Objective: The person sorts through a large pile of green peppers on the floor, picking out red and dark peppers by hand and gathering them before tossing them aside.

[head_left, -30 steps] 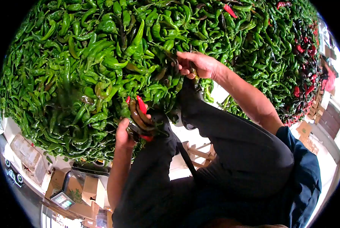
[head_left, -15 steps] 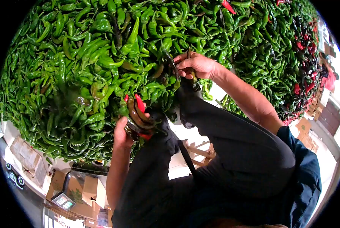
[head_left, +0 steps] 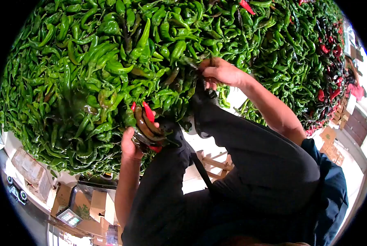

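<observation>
My left hand [head_left: 130,144] is closed round a bunch of brown and red peppers [head_left: 144,124], held beside my left knee at the near side of the heap. Dark and red peppers show underneath, against the palm. Over the heap's near edge, above my right knee, my right hand [head_left: 222,73] has its fingers curled round dark peppers [head_left: 200,77]. Motion smears them, and the fingers partly cover them. Long green peppers [head_left: 109,65] make up most of the heap around both hands, with a few brown ones mixed in.
Red and dark peppers [head_left: 335,88] lie along the heap's far right edge. Cardboard boxes [head_left: 101,205] and a device with a lit display [head_left: 69,217] stand at lower left. A wooden frame [head_left: 216,166] shows between my legs.
My right hand has shifted slightly right, and the dark peppers at its fingers have swung with it. My left hand and its bunch have barely moved.
</observation>
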Available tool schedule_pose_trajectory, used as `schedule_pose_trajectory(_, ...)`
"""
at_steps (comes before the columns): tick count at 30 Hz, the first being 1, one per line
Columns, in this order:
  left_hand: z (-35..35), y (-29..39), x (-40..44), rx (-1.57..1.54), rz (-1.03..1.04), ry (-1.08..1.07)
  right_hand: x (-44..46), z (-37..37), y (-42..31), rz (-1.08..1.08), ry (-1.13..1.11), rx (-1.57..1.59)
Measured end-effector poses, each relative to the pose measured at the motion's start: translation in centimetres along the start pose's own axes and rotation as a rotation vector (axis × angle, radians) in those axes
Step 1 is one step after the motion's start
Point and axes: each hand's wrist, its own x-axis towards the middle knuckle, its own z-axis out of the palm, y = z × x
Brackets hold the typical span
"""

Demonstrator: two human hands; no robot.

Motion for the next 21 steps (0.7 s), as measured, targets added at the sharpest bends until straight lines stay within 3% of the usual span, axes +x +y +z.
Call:
schedule_pose_trajectory(1, -0.1, 0.0, 0.0, -0.016, 0.0, -0.004, -0.7, 0.0, 0.3, -0.047, 0.106, -0.122)
schedule_pose_trajectory(2, -0.2, -0.1, -0.1, -0.034, -0.001, -0.009, -1.4, -0.8, 0.0, 0.009, 0.067, -0.27)
schedule_pose_trajectory(6, 0.5, -0.4, 0.3, -0.05, -0.019, -0.075, -2.1, -0.2, 2.1, 0.037, 0.131, -0.265)
schedule_pose_trajectory(10, 1.3, -0.4, 0.1, 0.106, -0.029, 0.009, -0.5, 1.5, 2.4, 0.021, 0.224, -0.27)
schedule_pose_trajectory(15, 1.0, -0.7, 0.2, 0.077, -0.029, 0.037, 0.6, 2.1, 2.8, 0.001, 0.387, -0.413)
schedule_pose_trajectory(21, 0.7, -0.9, 0.1, 0.06, -0.056, 0.064, 0.0, 4.1, 2.5, -0.237, 0.661, -0.821)
